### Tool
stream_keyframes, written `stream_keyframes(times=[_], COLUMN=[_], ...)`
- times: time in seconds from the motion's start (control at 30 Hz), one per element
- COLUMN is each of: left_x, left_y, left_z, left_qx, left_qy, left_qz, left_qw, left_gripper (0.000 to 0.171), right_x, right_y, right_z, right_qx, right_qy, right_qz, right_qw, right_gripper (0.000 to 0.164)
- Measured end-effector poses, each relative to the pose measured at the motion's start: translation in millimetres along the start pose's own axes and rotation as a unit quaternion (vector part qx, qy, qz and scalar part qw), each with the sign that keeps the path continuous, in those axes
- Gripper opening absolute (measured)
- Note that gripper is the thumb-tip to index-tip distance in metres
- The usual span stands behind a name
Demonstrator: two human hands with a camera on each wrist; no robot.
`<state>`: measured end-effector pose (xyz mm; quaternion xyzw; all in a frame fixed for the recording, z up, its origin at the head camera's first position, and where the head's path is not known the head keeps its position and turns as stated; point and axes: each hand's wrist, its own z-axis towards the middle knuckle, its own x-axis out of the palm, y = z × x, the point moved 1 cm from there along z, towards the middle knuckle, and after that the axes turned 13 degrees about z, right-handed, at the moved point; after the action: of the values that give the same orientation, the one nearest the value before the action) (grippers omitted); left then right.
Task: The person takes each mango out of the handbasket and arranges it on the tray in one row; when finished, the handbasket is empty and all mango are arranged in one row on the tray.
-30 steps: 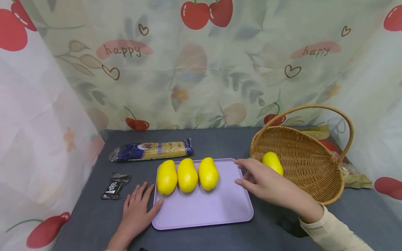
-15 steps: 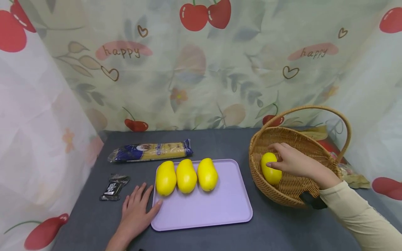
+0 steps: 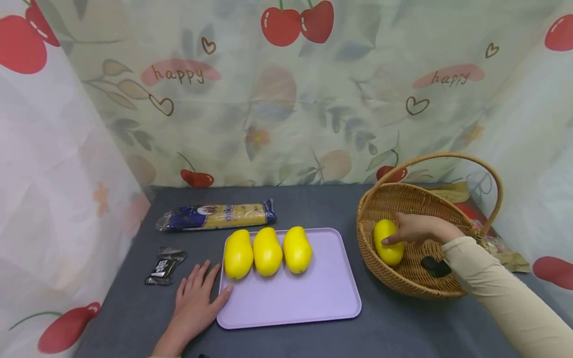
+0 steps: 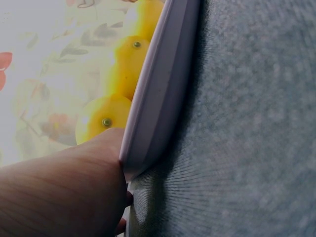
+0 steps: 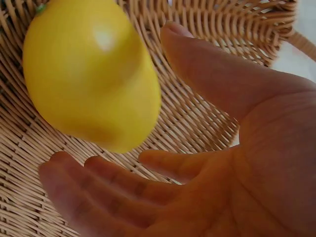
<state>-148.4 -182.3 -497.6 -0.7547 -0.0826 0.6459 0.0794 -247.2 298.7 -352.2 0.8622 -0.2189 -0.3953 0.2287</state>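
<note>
Inside the wicker basket at the right lies a yellow mango. My right hand reaches into the basket beside it, thumb and fingers spread around its near side. The right wrist view shows the palm facing the mango, with a gap between the fingers and the fruit. Three more mangoes stand in a row along the back left of a lilac tray. My left hand lies flat on the table at the tray's left edge, its thumb over the rim.
A pasta packet lies behind the tray. Left of the tray sits a small black wrapped snack. The basket's tall handle arches over its back. Behind the basket are brown-paper packages. A printed curtain stands behind the table.
My right hand has moved right from the tray's far corner into the basket, beside the mango there. The left hand and the three mangoes on the tray have stayed in place.
</note>
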Motion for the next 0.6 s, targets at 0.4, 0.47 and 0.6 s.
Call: stream_keyframes(times=[0.4, 0.47, 0.6], left_x=[-1.7, -1.4, -1.8], left_y=[-2.3, -2.1, -1.8], left_z=[-0.9, -1.0, -1.9], left_qx=[-0.003, -0.003, -0.002], left_qy=[0.000, -0.001, -0.001], left_qz=[0.001, 0.003, 0.000], left_qw=[1.0000, 1.0000, 1.0000], left_gripper=[0.083, 0.083, 0.083], right_x=[8.2, 8.8, 9.4], right_y=[-7.8, -7.3, -5.6], right_z=[8.9, 8.6, 6.0], right_qx=[-0.021, -0.022, -0.014], right_qy=[-0.006, -0.006, 0.001], right_qz=[-0.044, -0.051, -0.029], right_qw=[0.999, 0.998, 0.999], right_gripper=[0.102, 0.103, 0.103])
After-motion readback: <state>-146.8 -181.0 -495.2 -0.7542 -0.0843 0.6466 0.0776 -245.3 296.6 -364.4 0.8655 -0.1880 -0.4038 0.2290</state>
